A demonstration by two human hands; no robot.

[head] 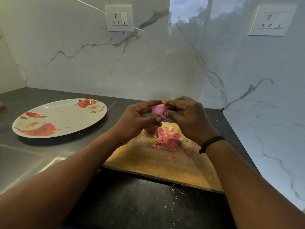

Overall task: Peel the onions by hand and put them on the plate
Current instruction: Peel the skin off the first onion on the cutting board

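Held above the cutting board point(165, 164), with the plate point(66, 113) at nine o'clock, the small onion point(158, 111) looks light, firm and slick, so the left hand point(138, 119) cradles its sides while right hand point(189, 119) fingers point(170, 104) pinch its papery, tearable skin at the top.

Marble-look wall point(148, 63) w/ two sockets point(118, 18) (glossy, reflecting trees) behind dark counter point(33, 159).
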